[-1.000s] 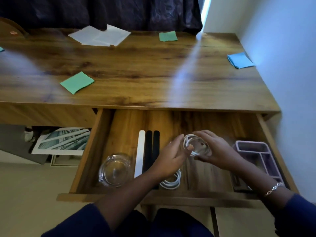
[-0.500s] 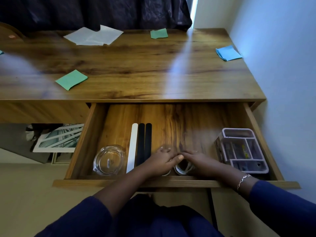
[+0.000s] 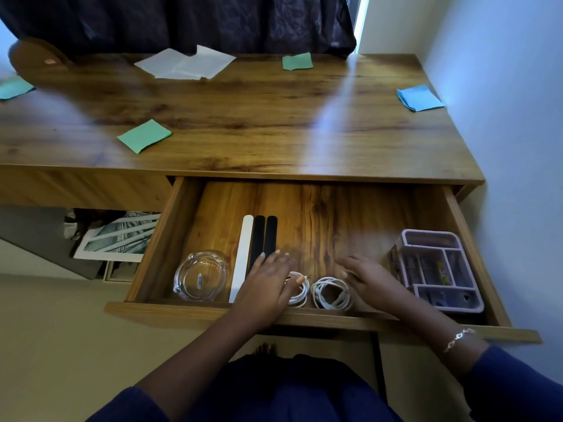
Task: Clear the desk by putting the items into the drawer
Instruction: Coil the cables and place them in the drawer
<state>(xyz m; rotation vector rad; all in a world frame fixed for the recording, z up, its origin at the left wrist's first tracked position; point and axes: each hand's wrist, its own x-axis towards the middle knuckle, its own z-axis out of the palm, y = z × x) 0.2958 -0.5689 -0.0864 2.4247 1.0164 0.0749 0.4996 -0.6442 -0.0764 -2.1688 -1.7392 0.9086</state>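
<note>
Wooden desk (image 3: 243, 117), drawer (image 3: 304, 208) open: one cable coil (image 3: 330, 293) lies lower centre, just left of the spread right hand (image 3: 370, 280); the flat left hand (image 3: 268, 284) covers another coil (image 3: 298, 290).

free: drawer (image 3: 304, 214) back half | blocked: front row, glass dish (image 3: 199, 277) to organizer tray (image 3: 438, 269)

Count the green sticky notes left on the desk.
3: one near the front left, one at the back centre, one cut off by the left edge. More may lie outside the view.
</note>
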